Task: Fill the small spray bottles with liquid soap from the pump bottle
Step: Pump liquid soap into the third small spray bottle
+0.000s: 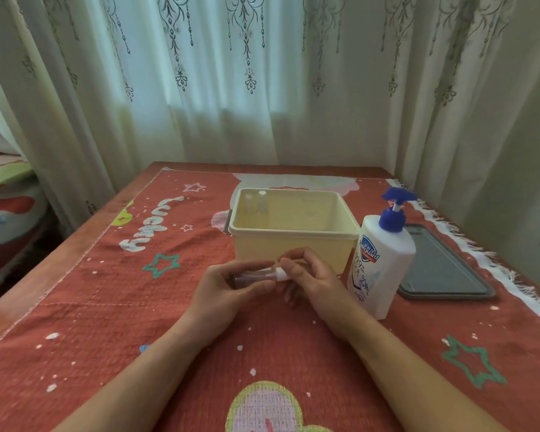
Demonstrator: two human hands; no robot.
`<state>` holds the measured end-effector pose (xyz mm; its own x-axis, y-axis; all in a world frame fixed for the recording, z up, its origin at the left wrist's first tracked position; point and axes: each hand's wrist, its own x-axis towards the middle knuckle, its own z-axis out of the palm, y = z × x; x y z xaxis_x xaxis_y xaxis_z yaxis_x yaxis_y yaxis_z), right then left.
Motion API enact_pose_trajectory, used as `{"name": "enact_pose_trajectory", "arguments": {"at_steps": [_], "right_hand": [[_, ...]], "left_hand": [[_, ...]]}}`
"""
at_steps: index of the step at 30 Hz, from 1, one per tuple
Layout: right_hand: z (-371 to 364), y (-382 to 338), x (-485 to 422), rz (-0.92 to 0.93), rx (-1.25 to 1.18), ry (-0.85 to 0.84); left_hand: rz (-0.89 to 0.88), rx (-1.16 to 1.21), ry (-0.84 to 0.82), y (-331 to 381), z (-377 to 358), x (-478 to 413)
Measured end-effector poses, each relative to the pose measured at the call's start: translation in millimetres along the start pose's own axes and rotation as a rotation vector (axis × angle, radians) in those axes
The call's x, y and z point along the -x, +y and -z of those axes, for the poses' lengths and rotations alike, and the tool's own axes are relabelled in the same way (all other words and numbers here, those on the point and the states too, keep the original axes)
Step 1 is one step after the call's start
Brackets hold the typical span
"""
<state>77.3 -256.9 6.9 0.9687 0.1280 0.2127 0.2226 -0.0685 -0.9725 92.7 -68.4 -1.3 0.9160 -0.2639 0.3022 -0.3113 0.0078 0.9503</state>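
Small clear plastic spray bottle (pixel 252 275) sideways between hands: gripped by left hand (pixel 228 291), white cap (pixel 282 273) pinched by right hand (pixel 309 275).

My brown wooden desk (pixel 60 269) is almost wholly covered by a red woven cloth (pixel 113 307) with stars, white letters and a white fringe at its right edge. On the cloth, a cream plastic tub (pixel 293 232) stands beyond centre, a white pump bottle with a blue head (pixel 384 263) just to its right, and a dark grey flat tray (pixel 443 266) farther right.
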Motion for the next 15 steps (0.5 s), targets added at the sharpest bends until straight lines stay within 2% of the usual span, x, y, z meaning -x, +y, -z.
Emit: {"name": "enact_pose_trajectory", "arguments": {"at_steps": [5,12,15], "right_hand": [[5.1,1.7,0.5,-0.041,0.122,0.028],[5.1,2.2,4.3,0.02,0.051,-0.023],[3.0,2.7,2.4,-0.014,0.038,0.011]], "left_hand": [[-0.038,-0.03,0.015,-2.8,0.2,-0.3],[-0.01,-0.019,0.012,-3.1,1.4,-0.9],[-0.016,-0.019,0.008,-3.5,0.8,-0.8]]}}
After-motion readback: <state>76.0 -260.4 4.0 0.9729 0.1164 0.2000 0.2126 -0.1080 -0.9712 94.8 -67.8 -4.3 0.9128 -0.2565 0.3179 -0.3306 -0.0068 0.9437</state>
